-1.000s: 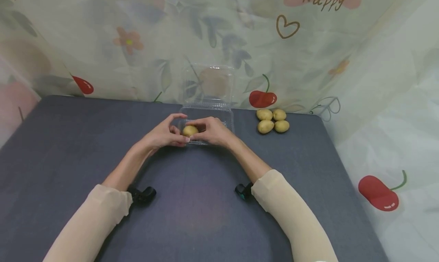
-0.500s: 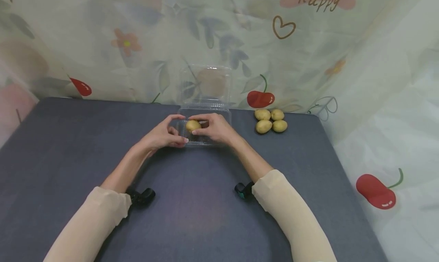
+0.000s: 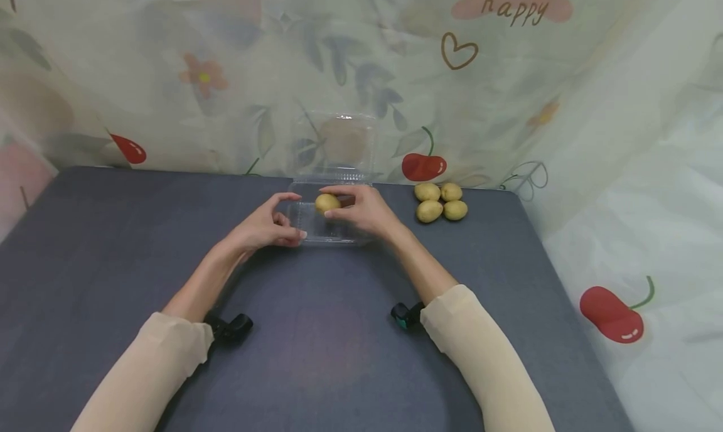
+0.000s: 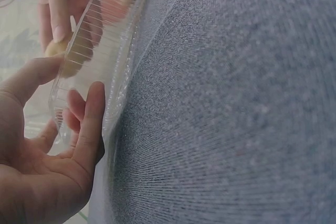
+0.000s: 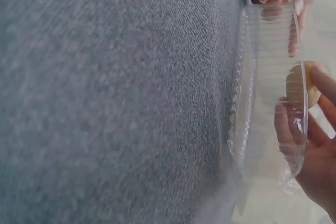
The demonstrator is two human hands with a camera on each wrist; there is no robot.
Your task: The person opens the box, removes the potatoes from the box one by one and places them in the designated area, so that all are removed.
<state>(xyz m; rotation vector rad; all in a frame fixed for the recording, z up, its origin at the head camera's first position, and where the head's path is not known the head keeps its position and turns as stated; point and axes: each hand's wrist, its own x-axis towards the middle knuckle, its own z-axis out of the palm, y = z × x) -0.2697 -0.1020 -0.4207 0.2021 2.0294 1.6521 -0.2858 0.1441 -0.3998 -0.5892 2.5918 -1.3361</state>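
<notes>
In the head view, a clear plastic clamshell container (image 3: 318,228) lies on the table with its lid (image 3: 346,144) raised behind it. My right hand (image 3: 368,211) pinches a small yellow potato (image 3: 326,203) between thumb and fingers over the container. The right wrist view shows that potato (image 5: 313,94) partly behind the clear wall. My left hand (image 3: 264,225) holds the container's left end, thumb near the front corner and index finger toward the back. In the left wrist view, the left hand's fingers (image 4: 90,129) lie along the container's outer wall.
Several potatoes (image 3: 429,211) sit grouped at the back right of the dark table (image 3: 316,331), right of the container. A patterned curtain (image 3: 226,124) hangs behind the table's back edge. Black wrist cameras (image 3: 233,326) stick out below both sleeves.
My right hand has moved the potato to the right and slightly back, away from the left hand. The left hand has stayed at the container's left end. The head view has shifted slightly.
</notes>
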